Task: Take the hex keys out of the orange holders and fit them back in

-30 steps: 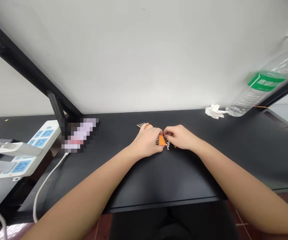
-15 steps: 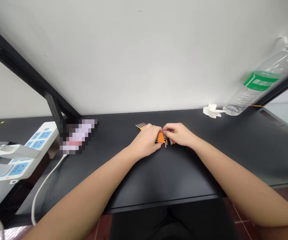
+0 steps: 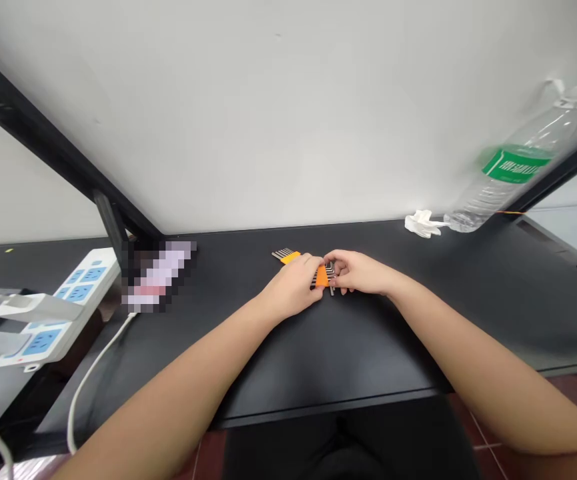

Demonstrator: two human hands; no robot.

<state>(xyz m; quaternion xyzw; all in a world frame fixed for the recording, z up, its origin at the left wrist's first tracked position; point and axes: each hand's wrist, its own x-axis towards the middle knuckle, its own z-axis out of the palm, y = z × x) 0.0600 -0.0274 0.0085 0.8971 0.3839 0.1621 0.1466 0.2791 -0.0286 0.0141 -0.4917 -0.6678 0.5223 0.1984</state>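
An orange holder with several steel hex keys, a hex key set (image 3: pixel 322 275), lies on the black desk in the middle of the view. My left hand (image 3: pixel 298 281) is wrapped over the holder, hiding its middle; straight key ends stick out at the upper left. The bent ends show on the right side, by my right hand (image 3: pixel 358 272). That hand's thumb and forefinger are curled around the bent ends and touch the set's right edge. Whether a single key is pinched there is too small to make out.
A white power strip (image 3: pixel 75 300) with plugs and a blurred-out phone-like item (image 3: pixel 163 273) on a white cable (image 3: pixel 88 373) lie at left. Crumpled tissue (image 3: pixel 422 224) and a clear bottle with green label (image 3: pixel 515 165) stand by the wall at right.
My right hand's fingers have spread a little around the bent key ends, so more of them shows. My left hand stays on the holder. The camera has shifted slightly.
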